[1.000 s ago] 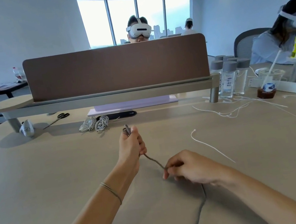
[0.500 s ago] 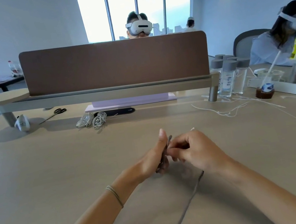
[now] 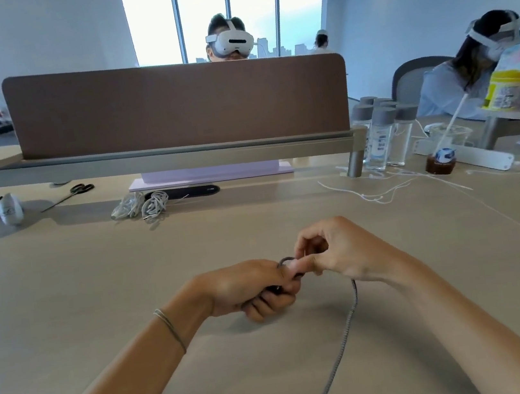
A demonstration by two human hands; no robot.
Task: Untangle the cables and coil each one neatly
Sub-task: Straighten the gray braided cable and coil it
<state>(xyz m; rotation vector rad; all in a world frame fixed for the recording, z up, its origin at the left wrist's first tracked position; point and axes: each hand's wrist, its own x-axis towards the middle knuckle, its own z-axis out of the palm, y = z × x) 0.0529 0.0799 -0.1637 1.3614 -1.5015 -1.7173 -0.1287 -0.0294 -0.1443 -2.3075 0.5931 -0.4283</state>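
Note:
A grey braided cable (image 3: 346,332) runs from the table's near edge up to my hands at the centre of the view. My left hand (image 3: 248,288) is curled round the cable's end, with a small loop of it showing over the fingers. My right hand (image 3: 341,252) pinches the cable at that loop, right beside the left fingers. Two coiled white cables (image 3: 142,206) lie at the back under the shelf. A loose white cable (image 3: 383,193) sprawls at the back right.
A brown divider (image 3: 177,104) on a raised shelf crosses the back of the table. Scissors (image 3: 79,191), a black flat device (image 3: 190,192), clear bottles (image 3: 381,135), a white power strip (image 3: 469,159) and a cup with a straw stand behind. People with headsets sit beyond.
My hands came together from apart and dropped nearer to me. My right hand has laid a loop of the grey cable over my left fingers, and the slack now curves to the right.

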